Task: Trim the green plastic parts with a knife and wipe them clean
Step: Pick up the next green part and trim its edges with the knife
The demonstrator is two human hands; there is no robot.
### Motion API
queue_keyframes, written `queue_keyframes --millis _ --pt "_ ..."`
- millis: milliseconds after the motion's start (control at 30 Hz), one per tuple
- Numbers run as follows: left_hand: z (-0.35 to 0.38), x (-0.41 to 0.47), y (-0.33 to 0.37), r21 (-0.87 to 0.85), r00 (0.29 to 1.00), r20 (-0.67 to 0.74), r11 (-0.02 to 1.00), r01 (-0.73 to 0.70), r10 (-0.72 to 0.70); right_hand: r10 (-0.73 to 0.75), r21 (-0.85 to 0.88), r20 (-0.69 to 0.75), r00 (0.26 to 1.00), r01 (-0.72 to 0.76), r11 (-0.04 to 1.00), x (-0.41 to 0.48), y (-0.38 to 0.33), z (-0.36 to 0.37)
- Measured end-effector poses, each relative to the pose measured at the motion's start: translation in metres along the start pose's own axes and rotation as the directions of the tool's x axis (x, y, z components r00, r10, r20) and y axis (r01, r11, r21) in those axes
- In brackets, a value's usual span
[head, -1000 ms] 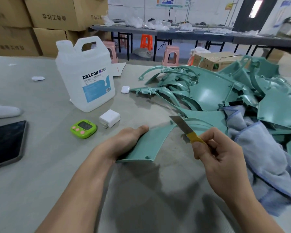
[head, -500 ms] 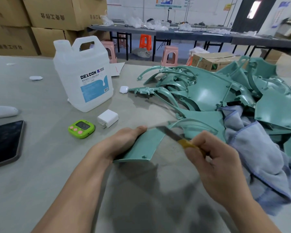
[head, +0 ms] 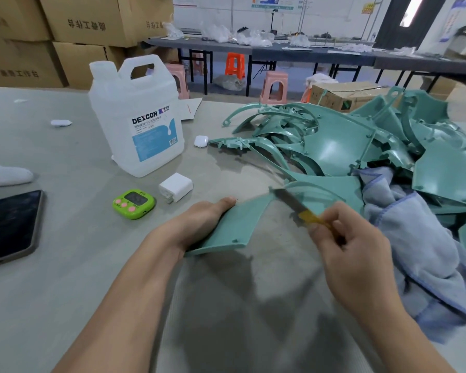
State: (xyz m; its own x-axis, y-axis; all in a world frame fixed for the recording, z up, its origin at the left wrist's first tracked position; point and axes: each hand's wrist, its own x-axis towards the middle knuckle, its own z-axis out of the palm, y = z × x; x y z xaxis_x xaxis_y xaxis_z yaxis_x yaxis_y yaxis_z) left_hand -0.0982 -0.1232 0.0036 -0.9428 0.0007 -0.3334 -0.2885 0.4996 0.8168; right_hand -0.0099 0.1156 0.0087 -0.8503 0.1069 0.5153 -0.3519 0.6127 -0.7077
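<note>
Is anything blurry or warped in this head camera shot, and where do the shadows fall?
Head view: the yellow-handled knife in the right hand is smeared by motion blur, while the flat green plastic part held by the left hand looks sharper. Head view: the wide-angle lens bows the edges, and soft arm shadows fall on the grey table nearest the camera.
</note>
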Motion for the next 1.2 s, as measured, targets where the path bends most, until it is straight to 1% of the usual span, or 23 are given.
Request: queue_keyframes --millis 67,100,167,233,267,300,367,433,500,567,633,667,700,767,833,867,933,1000,1033,1067,1100,1167,1200 --pt "-0.001 0.0 0.0 0.03 1.0 0.011 1.0 -0.008 0.008 0.07 -0.015 -0.09 0.994 -0.071 0.997 0.003 0.003 -0.003" --pt "0.0 0.0 0.0 0.046 1.0 0.017 0.999 -0.014 0.014 0.056 0.027 -0.091 0.994 -0.054 0.998 0.002 0.002 -0.004" --pt "0.001 0.001 0.0 0.065 1.0 0.019 0.998 -0.023 0.021 -0.058 0.131 -0.012 0.998 0.06 0.99 -0.003 -0.004 -0.005" --pt "0.001 0.001 0.0 0.076 1.0 0.011 0.997 -0.024 0.023 -0.11 0.14 0.09 0.99 0.097 0.985 -0.007 -0.009 -0.001" --pt "0.001 0.001 0.0 0.076 1.0 0.011 0.997 -0.022 0.022 -0.075 0.105 0.092 0.993 0.065 0.992 -0.005 -0.006 0.002" --pt "0.0 0.001 0.0 0.072 1.0 0.015 0.997 -0.02 0.019 -0.012 0.063 0.053 0.999 0.009 0.998 -0.002 -0.002 0.004" --pt "0.0 0.0 0.001 0.069 0.999 0.03 0.997 -0.024 0.022 0.132 -0.022 -0.069 0.989 -0.134 0.991 0.007 0.01 0.003" --pt "0.0 -0.001 0.001 0.081 0.999 0.038 0.996 -0.037 0.034 0.197 -0.027 -0.15 0.969 -0.203 0.979 0.011 0.016 -0.001" --pt "0.0 -0.002 0.002 0.088 0.999 0.033 0.995 -0.041 0.038 0.133 0.066 -0.102 0.986 -0.127 0.99 0.008 0.013 -0.002" --pt "0.001 -0.002 0.002 0.074 0.999 0.024 0.997 -0.033 0.032 -0.003 0.166 0.015 1.0 0.0 0.986 0.0 0.003 0.001" --pt "0.001 -0.002 0.003 0.064 0.999 0.02 0.997 -0.032 0.031 -0.078 0.184 0.112 0.991 0.056 0.981 -0.006 -0.003 0.005" --pt "0.001 -0.002 0.002 0.058 0.999 0.02 0.998 -0.031 0.03 -0.064 0.146 0.11 0.992 0.047 0.988 -0.005 -0.002 0.006" --pt "0.001 -0.001 0.002 0.052 0.999 0.021 0.998 -0.03 0.029 -0.013 0.094 0.068 0.998 0.006 0.996 -0.002 0.001 0.006" --pt "0.001 0.001 0.001 0.052 0.999 0.025 0.998 -0.035 0.033 0.135 -0.026 -0.073 0.988 -0.137 0.99 0.007 0.013 0.003" --pt "0.001 0.002 0.0 0.057 0.998 0.032 0.997 -0.047 0.045 0.247 -0.045 -0.193 0.95 -0.26 0.964 0.013 0.02 -0.003" --pt "0.001 0.002 -0.001 0.063 0.998 0.034 0.997 -0.053 0.051 0.254 0.011 -0.2 0.946 -0.257 0.966 0.014 0.02 -0.005" --pt "0.002 0.003 -0.002 0.066 0.998 0.03 0.996 -0.063 0.061 0.162 0.13 -0.125 0.979 -0.145 0.981 0.008 0.013 -0.004" --pt "0.002 0.001 -0.003 0.058 0.996 0.024 0.995 -0.086 0.085 0.047 0.179 -0.012 0.999 -0.044 0.983 -0.001 0.001 0.002" --pt "0.002 0.001 -0.003 0.049 0.995 0.023 0.994 -0.101 0.1 0.034 0.171 0.019 0.999 -0.036 0.985 -0.002 0.001 0.005" --pt "0.002 0.0 -0.003 0.034 0.993 0.026 0.993 -0.114 0.113 0.059 0.133 0.008 0.998 -0.059 0.989 0.0 0.004 0.007" --pt "0.002 -0.001 -0.004 0.013 0.992 0.03 0.992 -0.125 0.124 0.115 0.069 -0.045 0.992 -0.112 0.991 0.004 0.01 0.007" --pt "0.0 -0.003 -0.004 -0.027 0.989 0.03 0.989 -0.147 0.148 0.266 -0.075 -0.193 0.944 -0.285 0.956 0.016 0.024 0.001" --pt "-0.001 -0.003 -0.005 -0.044 0.986 0.025 0.986 -0.161 0.162 0.321 -0.111 -0.253 0.912 -0.357 0.927 0.02 0.03 -0.004"
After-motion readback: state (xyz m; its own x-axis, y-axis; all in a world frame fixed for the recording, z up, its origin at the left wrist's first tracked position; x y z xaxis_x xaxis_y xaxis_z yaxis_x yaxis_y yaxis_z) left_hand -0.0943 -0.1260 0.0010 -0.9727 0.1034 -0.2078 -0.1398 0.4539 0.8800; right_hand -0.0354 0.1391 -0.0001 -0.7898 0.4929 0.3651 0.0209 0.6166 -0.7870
